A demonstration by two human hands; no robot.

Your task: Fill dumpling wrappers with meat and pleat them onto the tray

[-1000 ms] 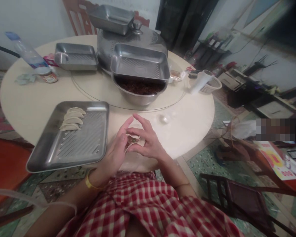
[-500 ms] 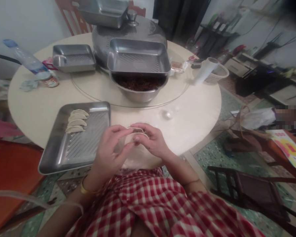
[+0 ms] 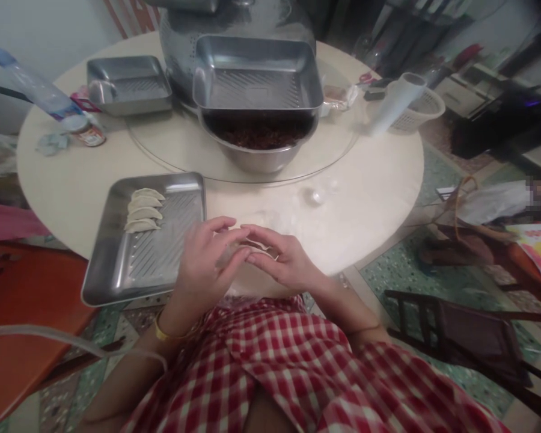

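My left hand (image 3: 207,264) and my right hand (image 3: 282,261) meet over the near edge of the round table (image 3: 374,180). Both pinch a pale dumpling (image 3: 256,245) between their fingertips; its wrapper is folded shut and most of it is hidden by the fingers. Left of my hands lies a steel tray (image 3: 162,258) with several finished dumplings (image 3: 143,210) lined up in its far corner. Beyond my hands stands a steel bowl of dark filling (image 3: 259,129), with an empty steel tray (image 3: 256,78) resting on its far rim.
A small lump of dough (image 3: 315,195) lies right of the bowl. Another steel tray (image 3: 126,84), a plastic bottle (image 3: 31,87) and a jar (image 3: 83,129) sit at the far left. A white roll (image 3: 394,102) and basket (image 3: 421,108) are far right. A dark chair (image 3: 469,337) stands right of my lap.
The open wrapper with filling showing has been folded closed between my fingers. Both hands have drawn together and lowered slightly; the view has tilted down toward the table.
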